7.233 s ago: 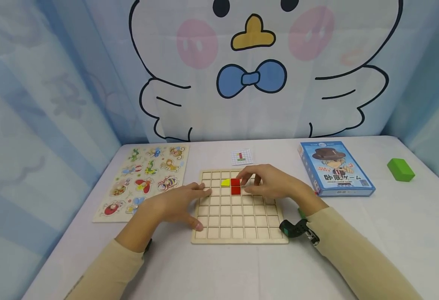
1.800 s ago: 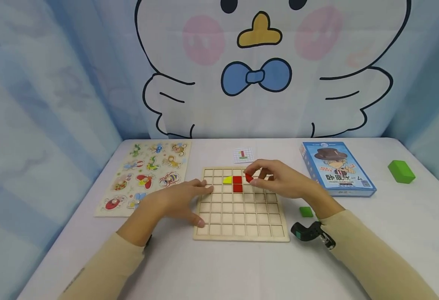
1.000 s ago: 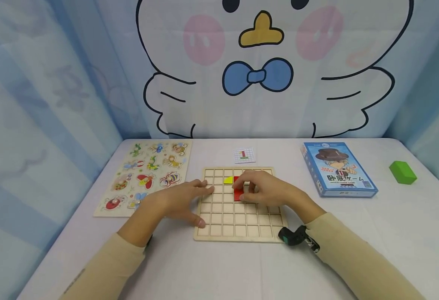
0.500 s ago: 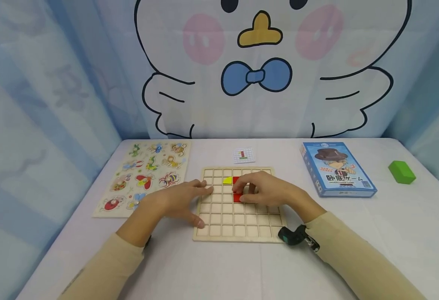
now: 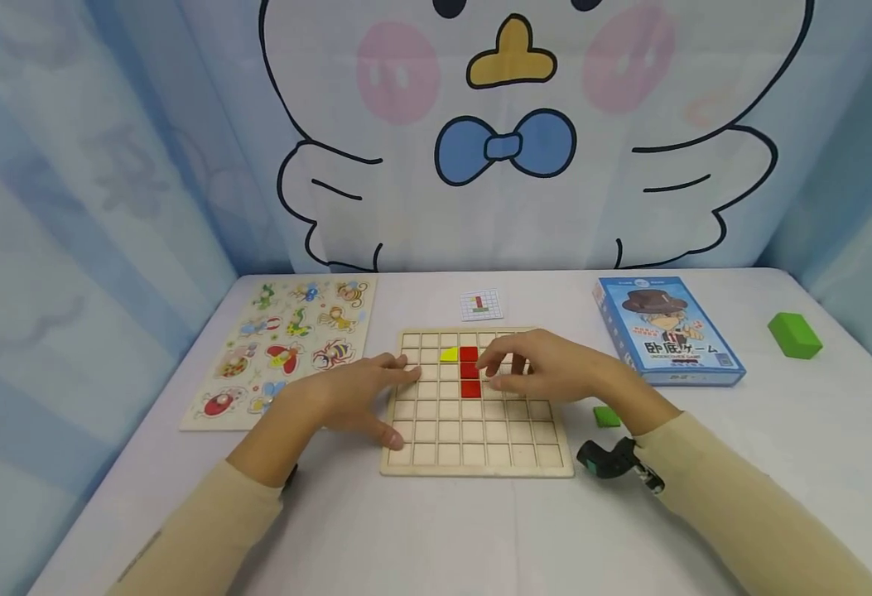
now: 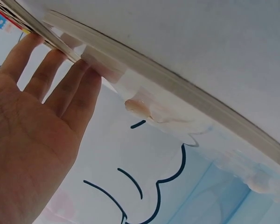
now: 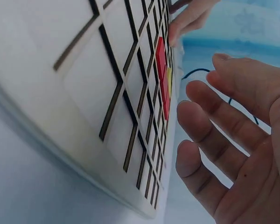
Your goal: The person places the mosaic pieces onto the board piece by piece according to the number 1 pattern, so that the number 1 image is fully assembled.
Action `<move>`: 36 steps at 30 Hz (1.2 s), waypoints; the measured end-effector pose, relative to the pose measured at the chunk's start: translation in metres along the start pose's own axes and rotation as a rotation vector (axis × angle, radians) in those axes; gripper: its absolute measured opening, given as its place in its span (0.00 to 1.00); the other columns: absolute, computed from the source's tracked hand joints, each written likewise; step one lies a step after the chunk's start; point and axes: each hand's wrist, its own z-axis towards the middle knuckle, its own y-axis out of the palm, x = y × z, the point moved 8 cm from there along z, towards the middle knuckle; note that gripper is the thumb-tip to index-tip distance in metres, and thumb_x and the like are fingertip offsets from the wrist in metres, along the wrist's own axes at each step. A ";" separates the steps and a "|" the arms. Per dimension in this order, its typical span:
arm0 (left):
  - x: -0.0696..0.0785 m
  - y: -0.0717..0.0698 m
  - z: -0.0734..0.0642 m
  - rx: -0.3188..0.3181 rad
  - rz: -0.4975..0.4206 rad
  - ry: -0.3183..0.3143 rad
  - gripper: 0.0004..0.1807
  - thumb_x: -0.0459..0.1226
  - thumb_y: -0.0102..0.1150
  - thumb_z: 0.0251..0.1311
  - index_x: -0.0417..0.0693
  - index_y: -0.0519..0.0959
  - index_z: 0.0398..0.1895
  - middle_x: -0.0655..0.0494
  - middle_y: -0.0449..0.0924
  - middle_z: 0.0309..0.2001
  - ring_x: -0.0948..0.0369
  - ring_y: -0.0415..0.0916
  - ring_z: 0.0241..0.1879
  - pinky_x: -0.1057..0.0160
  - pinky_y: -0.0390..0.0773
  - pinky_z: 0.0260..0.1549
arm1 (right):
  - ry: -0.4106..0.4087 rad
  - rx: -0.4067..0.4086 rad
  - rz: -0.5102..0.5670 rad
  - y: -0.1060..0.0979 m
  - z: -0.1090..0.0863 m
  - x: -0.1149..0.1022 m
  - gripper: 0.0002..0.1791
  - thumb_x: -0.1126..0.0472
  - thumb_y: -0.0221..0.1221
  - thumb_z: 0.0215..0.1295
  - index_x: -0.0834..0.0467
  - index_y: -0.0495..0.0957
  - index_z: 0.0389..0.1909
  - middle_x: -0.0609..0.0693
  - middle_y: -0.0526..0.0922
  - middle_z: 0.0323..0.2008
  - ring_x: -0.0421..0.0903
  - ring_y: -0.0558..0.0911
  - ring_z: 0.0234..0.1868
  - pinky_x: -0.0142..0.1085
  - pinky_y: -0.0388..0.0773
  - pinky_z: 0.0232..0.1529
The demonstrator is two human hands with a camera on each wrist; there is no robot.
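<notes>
The left grip spreads wide, while the right grip (back uppermost) curves loosely.

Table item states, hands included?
Grid board: flat, partly filled
Left hand: fingers spread at board edge
Right hand: relaxed, holding nothing
Red squares: three in one column
Yellow piece: in a cell
Green tile: off board
Game box: closed
Card: face up
Picture puzzle: flat
Green block: off board

Pale gridded board; red squares, yellow piece at nine o'clock of top red. Board's twelve o'clock: white gridded card; two o'clock: blue box.
</notes>
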 end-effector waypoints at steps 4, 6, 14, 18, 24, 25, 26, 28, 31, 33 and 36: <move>0.001 0.000 0.001 0.014 0.003 0.015 0.56 0.60 0.75 0.51 0.66 0.57 0.82 0.53 0.48 0.83 0.49 0.46 0.81 0.40 0.58 0.75 | 0.007 0.053 -0.004 -0.010 -0.015 0.006 0.14 0.55 0.63 0.73 0.50 0.82 0.56 0.42 0.85 0.48 0.40 0.81 0.39 0.38 0.81 0.41; -0.001 0.001 0.000 0.017 0.005 0.008 0.56 0.60 0.76 0.50 0.66 0.57 0.82 0.53 0.48 0.83 0.49 0.46 0.81 0.39 0.58 0.74 | -0.002 0.070 -0.001 -0.013 -0.020 0.009 0.13 0.56 0.63 0.73 0.51 0.83 0.56 0.43 0.85 0.48 0.40 0.81 0.38 0.37 0.81 0.41; -0.007 0.003 -0.003 0.031 0.010 0.019 0.56 0.61 0.74 0.51 0.66 0.56 0.82 0.52 0.47 0.83 0.49 0.46 0.82 0.39 0.57 0.75 | -0.008 0.130 -0.010 -0.025 -0.043 0.013 0.12 0.57 0.64 0.72 0.52 0.83 0.54 0.48 0.86 0.48 0.42 0.80 0.40 0.37 0.83 0.41; -0.004 0.004 -0.002 0.023 0.014 0.021 0.56 0.62 0.74 0.52 0.67 0.56 0.82 0.53 0.47 0.83 0.49 0.46 0.82 0.40 0.58 0.75 | 0.012 0.140 -0.016 -0.029 -0.059 0.017 0.13 0.55 0.63 0.73 0.51 0.83 0.55 0.46 0.86 0.48 0.41 0.80 0.41 0.36 0.82 0.41; -0.001 0.001 0.000 0.020 0.022 0.021 0.55 0.60 0.75 0.52 0.66 0.56 0.82 0.53 0.47 0.83 0.49 0.45 0.82 0.39 0.57 0.75 | 0.016 0.186 -0.034 -0.034 -0.078 0.023 0.12 0.56 0.65 0.71 0.50 0.84 0.53 0.44 0.87 0.46 0.39 0.80 0.39 0.34 0.81 0.38; 0.000 0.001 0.001 0.018 0.024 0.019 0.56 0.60 0.75 0.52 0.66 0.56 0.82 0.53 0.47 0.83 0.49 0.45 0.82 0.39 0.57 0.75 | 0.012 0.195 -0.036 -0.035 -0.081 0.024 0.12 0.57 0.65 0.71 0.51 0.84 0.53 0.44 0.87 0.46 0.39 0.80 0.38 0.34 0.81 0.38; -0.001 0.001 0.001 0.016 0.026 0.017 0.56 0.60 0.75 0.52 0.66 0.56 0.82 0.53 0.47 0.83 0.49 0.45 0.82 0.39 0.57 0.75 | 0.006 0.200 -0.039 -0.036 -0.083 0.024 0.12 0.58 0.65 0.71 0.51 0.84 0.53 0.44 0.87 0.46 0.39 0.80 0.38 0.34 0.81 0.38; -0.001 0.001 0.001 0.016 0.021 0.015 0.56 0.60 0.75 0.52 0.66 0.56 0.82 0.53 0.47 0.83 0.49 0.45 0.82 0.39 0.57 0.75 | -0.005 0.213 -0.041 -0.037 -0.086 0.026 0.11 0.59 0.65 0.71 0.52 0.84 0.52 0.44 0.88 0.46 0.38 0.80 0.37 0.34 0.81 0.37; -0.001 0.002 0.001 0.019 0.016 0.012 0.56 0.60 0.75 0.52 0.66 0.56 0.82 0.53 0.47 0.83 0.48 0.45 0.82 0.39 0.58 0.74 | -0.010 0.230 -0.036 -0.039 -0.092 0.027 0.10 0.60 0.66 0.70 0.51 0.84 0.50 0.45 0.88 0.45 0.38 0.81 0.37 0.34 0.82 0.36; -0.001 0.002 0.001 0.021 0.013 0.013 0.56 0.60 0.75 0.51 0.66 0.56 0.82 0.53 0.47 0.83 0.48 0.45 0.82 0.39 0.58 0.74 | -0.005 0.238 -0.024 -0.039 -0.096 0.028 0.10 0.59 0.66 0.70 0.51 0.85 0.50 0.44 0.88 0.45 0.38 0.81 0.37 0.34 0.81 0.36; 0.000 0.002 0.001 0.020 0.016 0.016 0.56 0.60 0.75 0.51 0.66 0.56 0.82 0.53 0.47 0.83 0.48 0.45 0.82 0.39 0.58 0.74 | 0.007 0.252 -0.014 -0.039 -0.104 0.031 0.09 0.58 0.66 0.70 0.51 0.85 0.49 0.44 0.88 0.45 0.37 0.81 0.38 0.33 0.81 0.37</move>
